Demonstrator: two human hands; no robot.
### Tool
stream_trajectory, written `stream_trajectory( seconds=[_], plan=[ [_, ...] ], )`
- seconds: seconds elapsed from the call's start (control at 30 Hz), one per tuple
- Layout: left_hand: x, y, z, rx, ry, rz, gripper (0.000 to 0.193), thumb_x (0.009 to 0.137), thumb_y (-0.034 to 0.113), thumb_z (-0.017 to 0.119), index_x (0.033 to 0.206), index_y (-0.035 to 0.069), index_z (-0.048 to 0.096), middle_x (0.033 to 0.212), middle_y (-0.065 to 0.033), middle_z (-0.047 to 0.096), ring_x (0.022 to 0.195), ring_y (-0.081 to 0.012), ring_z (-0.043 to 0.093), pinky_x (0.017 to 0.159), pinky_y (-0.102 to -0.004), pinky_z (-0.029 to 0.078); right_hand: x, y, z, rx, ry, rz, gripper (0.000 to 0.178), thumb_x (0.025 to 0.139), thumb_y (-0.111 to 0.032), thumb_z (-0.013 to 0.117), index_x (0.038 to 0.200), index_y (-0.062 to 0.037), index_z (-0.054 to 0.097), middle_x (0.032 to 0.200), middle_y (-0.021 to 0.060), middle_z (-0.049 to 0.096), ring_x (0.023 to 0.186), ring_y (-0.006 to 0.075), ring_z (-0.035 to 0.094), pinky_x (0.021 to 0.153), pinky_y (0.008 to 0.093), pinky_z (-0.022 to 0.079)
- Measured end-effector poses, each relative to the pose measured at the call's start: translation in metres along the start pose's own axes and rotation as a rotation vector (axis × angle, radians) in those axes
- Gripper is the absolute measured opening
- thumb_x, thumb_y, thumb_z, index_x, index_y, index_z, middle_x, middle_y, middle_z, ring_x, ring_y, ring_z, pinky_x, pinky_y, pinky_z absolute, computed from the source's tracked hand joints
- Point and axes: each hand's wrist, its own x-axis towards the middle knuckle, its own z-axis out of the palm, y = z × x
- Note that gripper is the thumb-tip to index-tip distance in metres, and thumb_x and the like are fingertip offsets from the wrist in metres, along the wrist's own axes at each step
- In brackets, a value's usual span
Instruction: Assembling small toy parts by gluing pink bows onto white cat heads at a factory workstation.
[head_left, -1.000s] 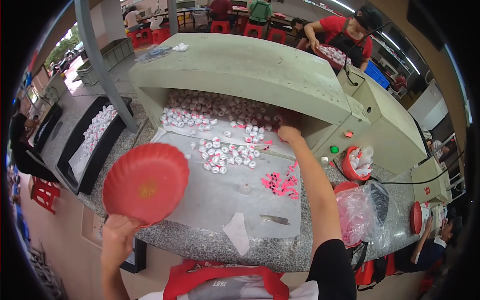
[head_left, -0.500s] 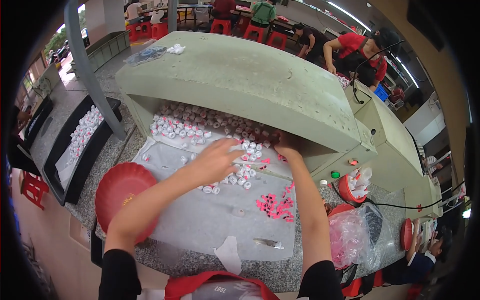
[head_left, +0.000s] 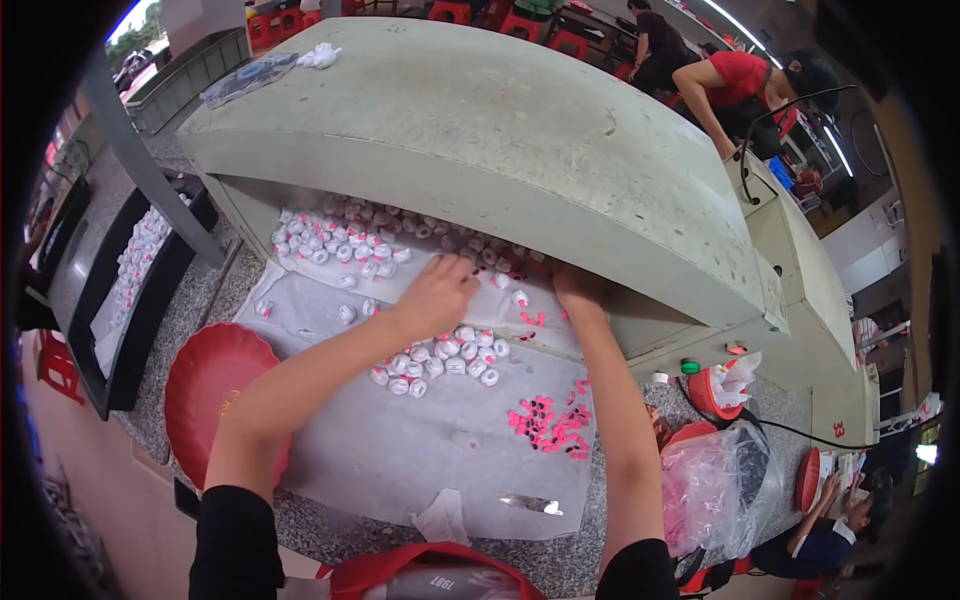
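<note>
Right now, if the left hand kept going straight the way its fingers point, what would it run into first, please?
Most likely the small white caps heaped under the grey machine cover. The left hand points up toward them; depth is hard to judge.

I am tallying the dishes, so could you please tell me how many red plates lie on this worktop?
1: the red plate lies at the worktop's left edge, under the left forearm. The red rounded things at the far right are too unclear to count.

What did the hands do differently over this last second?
The left hand let go of the red plate, which now lies on the counter, and reached forward onto the small white caps. The right hand pushed further in under the grey hood. The pink bits and clear sheet stayed put.
</note>
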Motion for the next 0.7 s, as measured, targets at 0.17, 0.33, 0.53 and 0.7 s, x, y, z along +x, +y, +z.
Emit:
stream_trajectory(
  seconds=[0.17, 0.33, 0.53, 0.7],
  plan=[
    [-0.018, -0.036, -0.028, 0.180, -0.011, -0.190, 0.018, 0.065, 0.006, 0.052, 0.082, 0.004, 0.058, 0.080, -0.0150, 0.053, 0.079, -0.0308, 0.050, 0.076, -0.0411, 0.038, 0.011, -0.017, -0.020, 0.108, -0.199, 0.025, 0.034, 0.081, -0.025, 0.049, 0.109, -0.0072, 0.055, 0.111, 0.0158, 0.054, 0.103, 0.0330, 0.049, 0.089, 0.0413, 0.038],
    [0.015, 0.001, -0.004, 0.061, -0.039, -0.250, 0.014, 0.062, 0.000, 0.053, 0.074, 0.001, 0.061, 0.081, -0.0182, 0.058, 0.084, -0.0314, 0.057, 0.065, -0.0406, 0.050, 0.013, -0.003, 0.002, 0.056, 0.020, -0.125, 0.032, 0.081, -0.027, 0.049, 0.104, -0.0065, 0.058, 0.103, 0.0160, 0.057, 0.094, 0.0338, 0.054, 0.083, 0.0422, 0.041],
    [0.020, 0.015, 0.026, -0.226, -0.009, -0.362, 0.012, 0.066, 0.002, 0.056, 0.076, 0.000, 0.062, 0.081, -0.0210, 0.057, 0.085, -0.0337, 0.056, 0.070, -0.0410, 0.048, 0.010, -0.056, 0.010, 0.058, -0.102, -0.094, 0.037, 0.082, -0.032, 0.049, 0.106, -0.0057, 0.057, 0.104, 0.0174, 0.057, 0.095, 0.0355, 0.053, 0.083, 0.0425, 0.041],
    [0.035, 0.021, 0.015, -0.266, 0.058, -0.358, 0.028, 0.068, 0.017, 0.065, 0.090, 0.001, 0.060, 0.092, -0.0212, 0.056, 0.091, -0.0336, 0.054, 0.077, -0.0420, 0.045, 0.012, -0.045, 0.017, 0.181, -0.130, -0.152, 0.044, 0.081, -0.040, 0.050, 0.108, -0.0048, 0.055, 0.107, 0.0172, 0.055, 0.097, 0.0348, 0.052, 0.085, 0.0418, 0.039]
  ],
)
